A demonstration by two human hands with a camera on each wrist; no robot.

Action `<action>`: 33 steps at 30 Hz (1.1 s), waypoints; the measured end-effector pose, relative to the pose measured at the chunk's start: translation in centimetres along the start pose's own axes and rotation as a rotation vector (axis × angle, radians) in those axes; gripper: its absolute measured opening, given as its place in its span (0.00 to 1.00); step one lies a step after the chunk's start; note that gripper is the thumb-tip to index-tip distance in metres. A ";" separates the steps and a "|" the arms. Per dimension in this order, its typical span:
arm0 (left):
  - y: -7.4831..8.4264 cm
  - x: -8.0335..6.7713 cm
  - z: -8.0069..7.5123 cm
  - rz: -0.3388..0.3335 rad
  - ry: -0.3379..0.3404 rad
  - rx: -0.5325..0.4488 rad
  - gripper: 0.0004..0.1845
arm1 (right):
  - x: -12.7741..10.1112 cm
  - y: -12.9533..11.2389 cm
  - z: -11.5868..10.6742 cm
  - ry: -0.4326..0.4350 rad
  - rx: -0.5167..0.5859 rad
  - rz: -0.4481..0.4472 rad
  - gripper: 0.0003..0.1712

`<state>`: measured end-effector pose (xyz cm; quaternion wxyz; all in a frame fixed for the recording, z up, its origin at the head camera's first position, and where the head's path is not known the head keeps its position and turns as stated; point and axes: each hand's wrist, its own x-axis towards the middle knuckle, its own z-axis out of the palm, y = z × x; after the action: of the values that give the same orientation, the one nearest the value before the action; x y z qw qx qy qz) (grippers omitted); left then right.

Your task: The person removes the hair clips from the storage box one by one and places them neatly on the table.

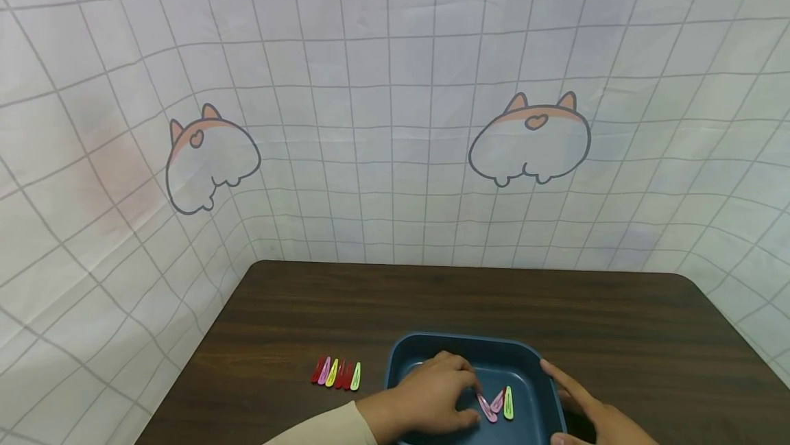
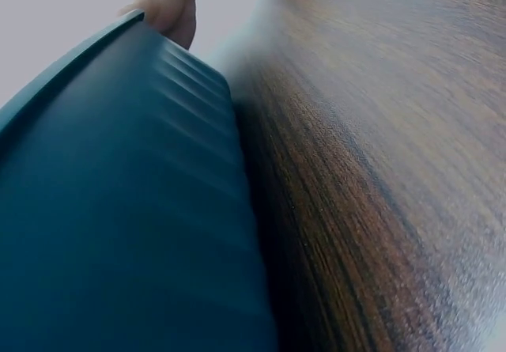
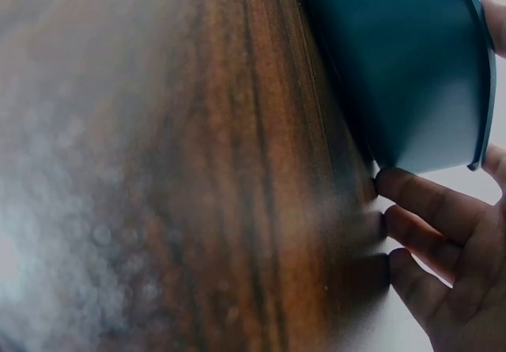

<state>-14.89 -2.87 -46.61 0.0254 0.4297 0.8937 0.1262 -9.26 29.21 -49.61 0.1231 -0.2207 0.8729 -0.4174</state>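
Note:
My left hand (image 1: pixel 435 393) reaches into a blue rectangular tray (image 1: pixel 469 342), fingers bent downward and the thumb apart from them. Its fingertips are right at the end of a pink snap hair clip (image 1: pixel 487 409). Beside that clip lie another pink hair clip (image 1: pixel 497 402), a light-green hair clip (image 1: pixel 509 404) and a bit of red. At the tray's right side is my right hand (image 1: pixel 601 414), index finger stretched along the rim and thumb at the edge. Seen from the right wrist, its other fingers (image 3: pixel 431 210) are spread low beside the tray wall (image 3: pixel 403 75).
Left of the tray, several snap hair clips (image 1: pixel 338 373) in red, pink, yellow and green stand in a row on the dark wooden table (image 1: pixel 278 321). A white gridded cloth (image 1: pixel 370 123) with two cartoon drawings hangs behind and around the table.

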 end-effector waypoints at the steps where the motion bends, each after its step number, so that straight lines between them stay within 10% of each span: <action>1: 0.0 0.0 0.0 0.001 -0.002 0.001 0.16 | 0.0 0.0 0.0 -0.002 0.005 0.001 0.53; 33: -0.3 0.1 -0.1 0.024 0.002 -0.003 0.16 | 0.2 0.1 0.0 0.023 0.013 -0.035 0.53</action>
<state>-15.17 -2.95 -46.54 0.0238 0.4405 0.8883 0.1281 -9.44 29.23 -49.69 0.1073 -0.2304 0.8675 -0.4275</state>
